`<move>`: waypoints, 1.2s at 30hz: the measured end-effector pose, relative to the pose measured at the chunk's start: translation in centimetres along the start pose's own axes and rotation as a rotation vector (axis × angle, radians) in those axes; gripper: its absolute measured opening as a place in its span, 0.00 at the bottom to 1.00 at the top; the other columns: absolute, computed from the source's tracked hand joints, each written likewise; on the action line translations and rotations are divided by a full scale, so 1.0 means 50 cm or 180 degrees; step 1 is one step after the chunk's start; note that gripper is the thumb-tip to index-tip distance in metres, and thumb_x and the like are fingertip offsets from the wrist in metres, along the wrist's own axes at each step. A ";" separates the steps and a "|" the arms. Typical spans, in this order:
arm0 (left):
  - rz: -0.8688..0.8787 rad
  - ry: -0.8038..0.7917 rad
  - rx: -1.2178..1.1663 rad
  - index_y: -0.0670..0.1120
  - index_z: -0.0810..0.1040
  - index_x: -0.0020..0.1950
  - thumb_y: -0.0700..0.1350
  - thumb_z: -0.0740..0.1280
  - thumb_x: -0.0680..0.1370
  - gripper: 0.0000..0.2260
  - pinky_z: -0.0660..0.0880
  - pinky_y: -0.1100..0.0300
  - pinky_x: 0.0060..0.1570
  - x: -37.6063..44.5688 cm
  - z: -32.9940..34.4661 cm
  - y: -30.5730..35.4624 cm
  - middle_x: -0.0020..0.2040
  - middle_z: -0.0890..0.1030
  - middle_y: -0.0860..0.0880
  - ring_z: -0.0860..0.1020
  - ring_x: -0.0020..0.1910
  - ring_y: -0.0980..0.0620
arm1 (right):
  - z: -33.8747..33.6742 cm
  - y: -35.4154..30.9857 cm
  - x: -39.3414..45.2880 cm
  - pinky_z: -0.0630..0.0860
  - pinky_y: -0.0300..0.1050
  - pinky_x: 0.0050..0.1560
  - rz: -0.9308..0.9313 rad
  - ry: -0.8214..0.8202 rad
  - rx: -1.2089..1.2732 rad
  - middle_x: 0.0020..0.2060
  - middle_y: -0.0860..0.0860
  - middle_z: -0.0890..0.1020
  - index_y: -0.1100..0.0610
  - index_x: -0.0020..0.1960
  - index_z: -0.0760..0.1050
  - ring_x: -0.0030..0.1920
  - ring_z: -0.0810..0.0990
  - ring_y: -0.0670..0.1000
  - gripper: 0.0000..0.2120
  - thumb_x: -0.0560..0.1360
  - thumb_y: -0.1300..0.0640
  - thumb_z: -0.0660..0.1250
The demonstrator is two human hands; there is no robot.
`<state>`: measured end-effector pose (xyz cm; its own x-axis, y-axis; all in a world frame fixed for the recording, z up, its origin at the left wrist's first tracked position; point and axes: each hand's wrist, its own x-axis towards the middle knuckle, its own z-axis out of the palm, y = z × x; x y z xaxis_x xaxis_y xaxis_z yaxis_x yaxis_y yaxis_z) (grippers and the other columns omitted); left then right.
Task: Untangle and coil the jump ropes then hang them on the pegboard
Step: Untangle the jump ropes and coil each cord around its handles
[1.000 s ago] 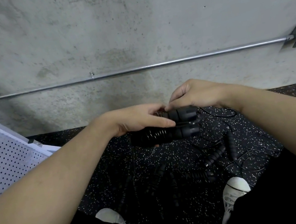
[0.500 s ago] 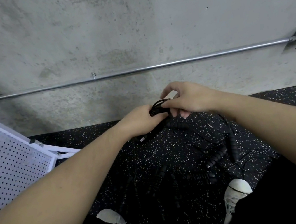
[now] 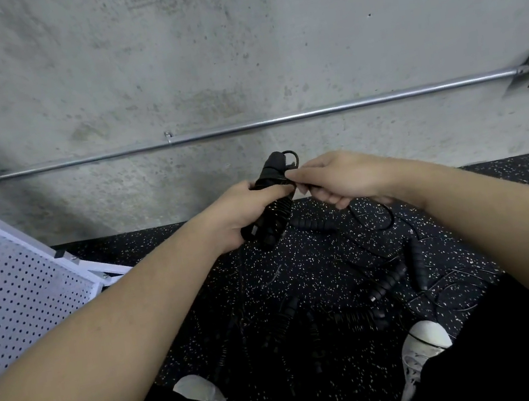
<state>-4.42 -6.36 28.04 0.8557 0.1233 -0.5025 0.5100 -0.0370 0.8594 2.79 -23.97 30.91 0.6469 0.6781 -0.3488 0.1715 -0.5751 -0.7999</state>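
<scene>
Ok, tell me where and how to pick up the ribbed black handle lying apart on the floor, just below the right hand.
Take the ribbed handle across its middle, coming from above. It lies flat on the floor, its cord leaving its right end, so a mid-length grip likely avoids the cord.

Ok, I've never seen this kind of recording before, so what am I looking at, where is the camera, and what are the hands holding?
The camera sits on a person's head, looking forward and down, so both forearms reach in from below. The left hand grips a bundle of black jump rope handles. The right hand pinches thin black cord at the bundle's top. More jump ropes lie tangled on the speckled black floor between two white shoes. A white pegboard leans at the left, before a concrete wall.
</scene>
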 end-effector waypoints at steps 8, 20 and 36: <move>0.0009 -0.0514 -0.0793 0.41 0.76 0.61 0.58 0.73 0.71 0.27 0.82 0.52 0.37 -0.028 -0.011 0.028 0.44 0.81 0.42 0.82 0.38 0.46 | -0.020 0.013 -0.010 0.75 0.48 0.42 -0.0224 -0.0264 0.0143 0.25 0.46 0.70 0.52 0.38 0.71 0.27 0.67 0.48 0.19 0.83 0.42 0.58; 0.0218 -0.0388 -0.1275 0.39 0.81 0.58 0.52 0.64 0.83 0.17 0.81 0.49 0.42 -0.049 -0.036 0.044 0.47 0.84 0.42 0.83 0.39 0.44 | -0.039 0.017 -0.027 0.85 0.48 0.41 -0.0092 -0.0398 0.0707 0.42 0.58 0.87 0.55 0.56 0.78 0.41 0.86 0.56 0.12 0.76 0.50 0.71; 0.0447 -0.0528 -0.1559 0.40 0.82 0.53 0.52 0.60 0.81 0.18 0.79 0.56 0.31 -0.058 -0.058 0.051 0.45 0.84 0.42 0.80 0.33 0.45 | -0.039 0.015 -0.029 0.69 0.44 0.38 -0.0403 -0.0679 0.0716 0.33 0.49 0.72 0.57 0.51 0.77 0.33 0.68 0.47 0.14 0.84 0.51 0.57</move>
<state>-5.83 -3.95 31.97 0.9354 -0.0094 -0.3535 0.3230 0.4301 0.8430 3.42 -26.28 31.76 0.4567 0.8319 -0.3152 0.0568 -0.3809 -0.9229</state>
